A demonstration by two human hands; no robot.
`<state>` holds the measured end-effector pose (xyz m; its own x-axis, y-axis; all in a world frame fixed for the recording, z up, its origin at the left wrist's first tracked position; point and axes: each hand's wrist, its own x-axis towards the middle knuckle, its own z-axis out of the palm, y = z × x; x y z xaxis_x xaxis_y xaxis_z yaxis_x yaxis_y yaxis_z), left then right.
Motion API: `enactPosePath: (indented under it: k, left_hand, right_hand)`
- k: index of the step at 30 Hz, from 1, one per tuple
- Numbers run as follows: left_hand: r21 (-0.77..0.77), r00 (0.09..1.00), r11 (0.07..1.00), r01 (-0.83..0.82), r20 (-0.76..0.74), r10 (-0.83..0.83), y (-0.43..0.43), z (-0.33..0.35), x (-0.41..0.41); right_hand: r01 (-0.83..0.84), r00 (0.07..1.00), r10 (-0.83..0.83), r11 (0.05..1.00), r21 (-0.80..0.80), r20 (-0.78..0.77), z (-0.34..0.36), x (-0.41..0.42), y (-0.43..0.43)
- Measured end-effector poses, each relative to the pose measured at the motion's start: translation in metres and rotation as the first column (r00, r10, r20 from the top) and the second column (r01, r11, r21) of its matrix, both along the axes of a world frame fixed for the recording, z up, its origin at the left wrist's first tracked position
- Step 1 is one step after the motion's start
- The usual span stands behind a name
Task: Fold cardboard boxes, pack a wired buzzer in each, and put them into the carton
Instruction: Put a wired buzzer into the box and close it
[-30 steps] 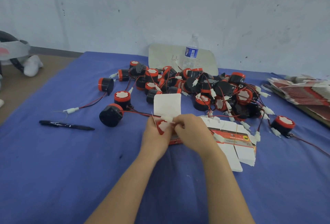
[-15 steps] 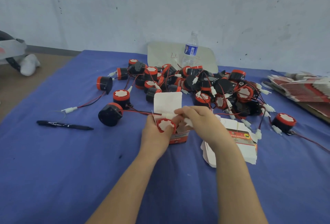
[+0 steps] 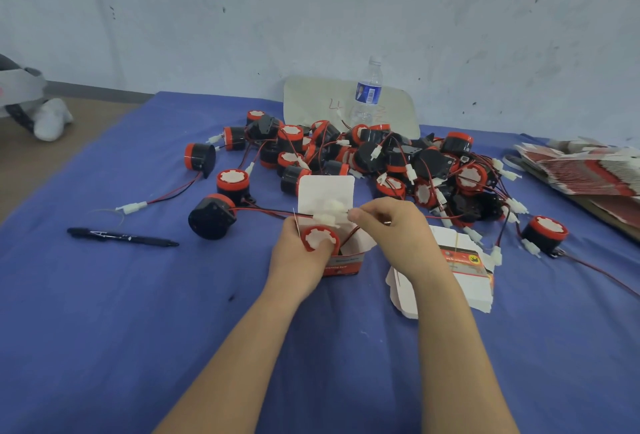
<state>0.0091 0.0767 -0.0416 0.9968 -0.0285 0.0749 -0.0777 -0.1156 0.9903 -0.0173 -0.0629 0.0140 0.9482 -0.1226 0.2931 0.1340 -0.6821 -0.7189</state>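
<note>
A small red-and-white cardboard box (image 3: 344,262) stands open on the blue cloth, its white lid flap (image 3: 326,193) upright. My left hand (image 3: 298,257) grips the box's left side and holds a red-rimmed buzzer (image 3: 320,239) at its mouth. My right hand (image 3: 391,226) pinches the buzzer's white connector (image 3: 329,214) and red-black wire above the opening. A pile of several black-and-red wired buzzers (image 3: 381,160) lies behind. A bundle of flat unfolded boxes (image 3: 464,267) lies under my right wrist.
A black pen (image 3: 121,237) lies at left. A water bottle (image 3: 367,92) stands before a white board (image 3: 311,101) at the wall. A stack of flat box blanks (image 3: 581,170) fills the right edge. A lone buzzer (image 3: 543,234) sits right. The floor (image 3: 52,156) borders the cloth's left edge.
The box has gone from lying low under my hands to standing open. The buzzer now sits at its mouth, and my right hand has lifted to pinch the connector.
</note>
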Motion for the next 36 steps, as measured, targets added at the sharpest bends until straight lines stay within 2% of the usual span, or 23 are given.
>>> enactPosePath:
  k: [6, 10, 14, 16, 18, 20, 22, 24, 29, 31, 36]
  left_hand:
    - [0.026, 0.999, 0.999, -0.027, 0.038, 0.026, -0.001, -0.001, -0.003]
    - [0.079, 0.996, 0.996, -0.047, 0.084, 0.041, -0.002, 0.000, -0.005]
    - [0.122, 0.992, 0.990, -0.071, 0.117, 0.057, 0.000, -0.001, -0.006]
    - [0.126, 0.992, 0.990, -0.065, 0.118, 0.050, 0.000, -0.001, -0.006]
    - [0.130, 0.992, 0.990, -0.059, 0.116, 0.044, -0.001, -0.002, -0.005]
    - [0.135, 0.992, 0.989, -0.057, 0.116, 0.041, -0.001, -0.002, -0.005]
    - [0.139, 0.993, 0.989, -0.056, 0.113, 0.040, 0.000, -0.002, -0.005]
    - [0.140, 0.992, 0.988, -0.061, 0.115, 0.045, 0.000, -0.003, -0.005]
    - [0.161, 0.991, 0.984, -0.078, 0.123, 0.058, -0.002, -0.003, -0.006]
    - [0.167, 0.991, 0.983, -0.079, 0.116, 0.061, -0.002, -0.002, -0.006]
    - [0.176, 0.993, 0.981, -0.078, 0.103, 0.060, -0.002, -0.002, -0.006]
  right_hand:
    - [0.200, 0.978, -0.208, 0.957, 0.210, 0.018, -0.003, 0.001, 0.006]
    - [0.179, 0.984, -0.168, 0.934, 0.309, -0.064, -0.006, 0.001, 0.009]
    - [0.168, 0.985, -0.160, 0.826, 0.538, -0.062, -0.005, 0.003, 0.010]
    - [0.163, 0.986, -0.146, 0.795, 0.584, -0.076, -0.006, 0.004, 0.009]
    - [0.164, 0.986, -0.136, 0.866, 0.472, -0.093, -0.008, 0.004, 0.009]
    - [0.189, 0.981, -0.173, 0.952, 0.239, -0.085, -0.009, 0.004, 0.008]
    - [0.217, 0.976, -0.216, 0.975, 0.048, -0.026, -0.009, 0.004, 0.005]
    - [0.223, 0.974, -0.221, 0.972, -0.076, 0.041, -0.009, 0.004, 0.002]
    - [0.122, 0.980, -0.093, 0.980, -0.158, 0.175, -0.005, 0.003, 0.013]
    - [0.103, 0.983, -0.077, 0.983, -0.150, 0.165, -0.006, 0.002, 0.016]
    - [0.172, 0.983, -0.156, 0.964, -0.204, 0.096, -0.007, 0.002, 0.011]
